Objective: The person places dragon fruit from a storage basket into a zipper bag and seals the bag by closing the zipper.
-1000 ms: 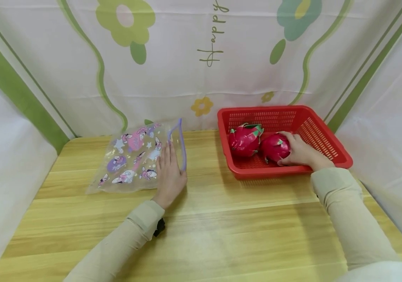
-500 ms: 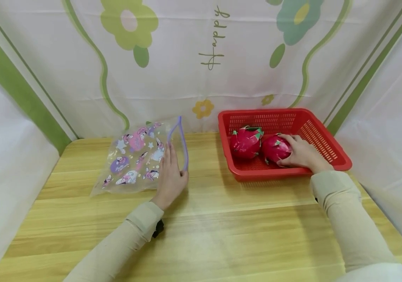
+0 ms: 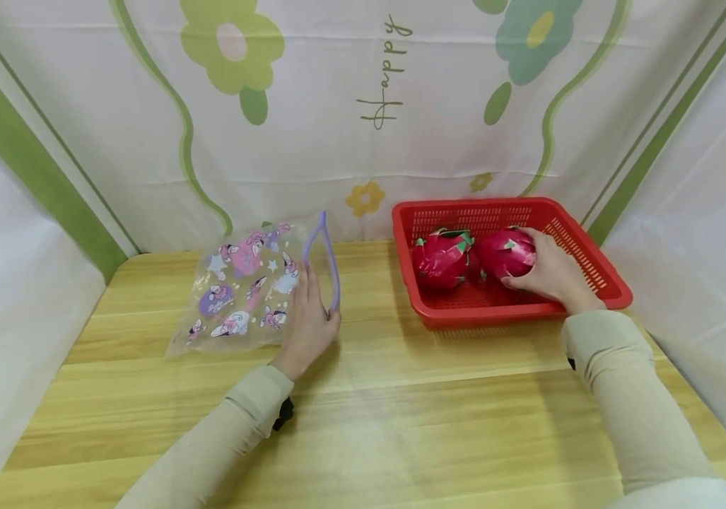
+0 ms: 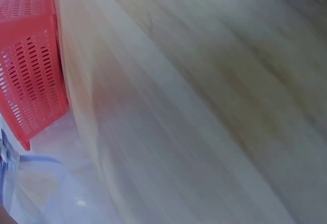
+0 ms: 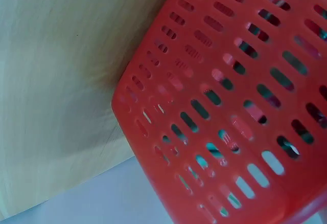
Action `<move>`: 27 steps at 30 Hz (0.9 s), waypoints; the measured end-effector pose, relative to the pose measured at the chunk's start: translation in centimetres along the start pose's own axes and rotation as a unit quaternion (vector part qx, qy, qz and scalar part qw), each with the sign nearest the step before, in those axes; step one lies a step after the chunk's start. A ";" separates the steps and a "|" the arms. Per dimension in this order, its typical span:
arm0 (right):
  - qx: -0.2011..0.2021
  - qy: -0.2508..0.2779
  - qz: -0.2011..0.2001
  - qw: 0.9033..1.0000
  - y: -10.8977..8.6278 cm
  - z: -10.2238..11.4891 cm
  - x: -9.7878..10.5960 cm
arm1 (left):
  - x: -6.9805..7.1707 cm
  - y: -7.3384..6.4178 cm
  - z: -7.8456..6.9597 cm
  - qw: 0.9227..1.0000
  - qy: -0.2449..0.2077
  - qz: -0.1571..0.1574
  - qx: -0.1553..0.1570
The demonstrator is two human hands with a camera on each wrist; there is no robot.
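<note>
Held dragon fruit (image 3: pixel 504 253) shifted, two in basket (image 3: pixel 490 313)

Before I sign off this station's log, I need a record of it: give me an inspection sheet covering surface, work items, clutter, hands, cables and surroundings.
Surface: table with a wood-grain top; no damage made out.
Work items: clear printed bag, its purple edge towards the red basket; inside the basket, one dragon fruit beside a second dragon fruit.
Clutter: nothing seen.
Left hand: rests on the bag near the purple edge, fingers straight.
Right hand: grips the second dragon fruit; whether it is lifted, cannot tell.
Cables: nothing seen.
Surroundings: flower-printed cloth behind the table; white cloth at both sides.
</note>
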State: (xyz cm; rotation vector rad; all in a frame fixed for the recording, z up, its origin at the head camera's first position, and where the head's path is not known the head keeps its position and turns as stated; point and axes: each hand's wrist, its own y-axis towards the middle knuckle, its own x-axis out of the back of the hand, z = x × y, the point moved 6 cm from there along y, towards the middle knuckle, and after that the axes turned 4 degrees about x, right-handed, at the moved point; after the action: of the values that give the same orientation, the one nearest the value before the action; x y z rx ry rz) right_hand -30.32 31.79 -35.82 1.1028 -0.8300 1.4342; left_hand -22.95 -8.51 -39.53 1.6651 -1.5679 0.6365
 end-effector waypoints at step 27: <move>0.007 0.083 -0.133 0.988 0.2 5.5 4.5 | 0.2 0.0 0.0 1.000 0.027 0.004 -0.006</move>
State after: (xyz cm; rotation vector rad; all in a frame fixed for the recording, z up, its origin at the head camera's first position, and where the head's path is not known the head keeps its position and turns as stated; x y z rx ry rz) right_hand -29.41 28.20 -29.79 1.0464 -0.5338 1.2869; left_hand -22.89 -8.65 -39.36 1.6189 -1.5379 0.6698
